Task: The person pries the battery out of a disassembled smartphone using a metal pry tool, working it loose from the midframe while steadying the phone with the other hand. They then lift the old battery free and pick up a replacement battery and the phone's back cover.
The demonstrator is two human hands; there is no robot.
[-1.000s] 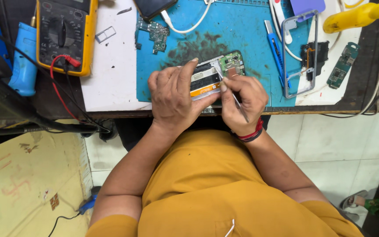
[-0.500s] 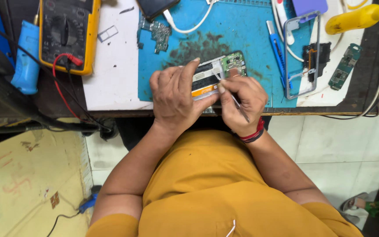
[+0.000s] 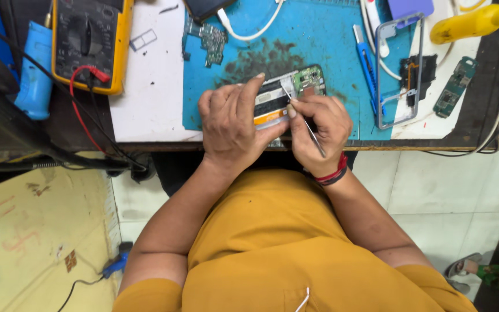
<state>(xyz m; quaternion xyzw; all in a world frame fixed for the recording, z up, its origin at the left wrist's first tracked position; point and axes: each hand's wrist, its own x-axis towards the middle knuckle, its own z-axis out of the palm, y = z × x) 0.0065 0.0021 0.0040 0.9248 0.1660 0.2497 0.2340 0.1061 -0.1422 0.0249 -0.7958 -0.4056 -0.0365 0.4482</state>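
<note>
An opened phone [image 3: 295, 86] with its green circuit board and battery exposed lies on the blue work mat [image 3: 313, 40] at the bench's near edge. My left hand [image 3: 232, 124] covers and grips the phone's left part. My right hand [image 3: 319, 130] pinches thin metal tweezers [image 3: 306, 124], whose tip rests inside the phone near the circuit board. A red and black band sits on my right wrist.
A yellow multimeter [image 3: 90, 40] with red and black leads lies at the left. A loose circuit board [image 3: 208, 36], a blue knife [image 3: 365, 60], a phone frame [image 3: 397, 69], another small board [image 3: 454, 86] and a yellow tool [image 3: 475, 22] surround the mat. White cables run at the top.
Both hands stay on the phone; the tweezers' tip has shifted slightly inside it. The view has moved a little.
</note>
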